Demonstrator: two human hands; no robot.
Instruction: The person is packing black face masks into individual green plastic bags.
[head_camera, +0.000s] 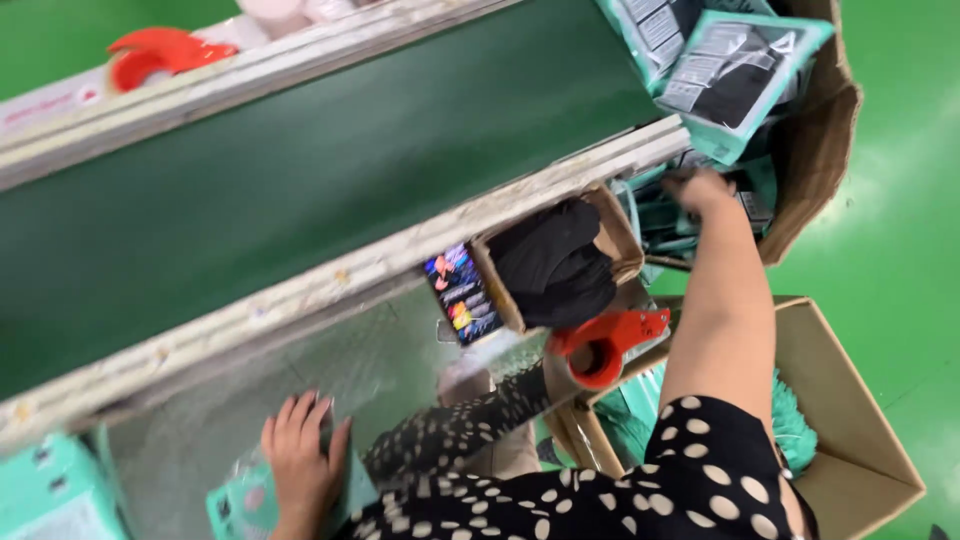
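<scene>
My left hand lies flat, fingers spread, on a teal plastic package at the near left of a clear-plastic-covered work surface. My right hand reaches far out into a tall cardboard box stuffed with teal packages; its fingers are among the packages and their grip is hidden. A small open cardboard box holding black fabric sits between the hands.
A green conveyor belt with worn wooden rails runs diagonally. A red tape dispenser lies under my right arm, another red dispenser beyond the belt. An open box holds teal items. A colourful card leans by the rail.
</scene>
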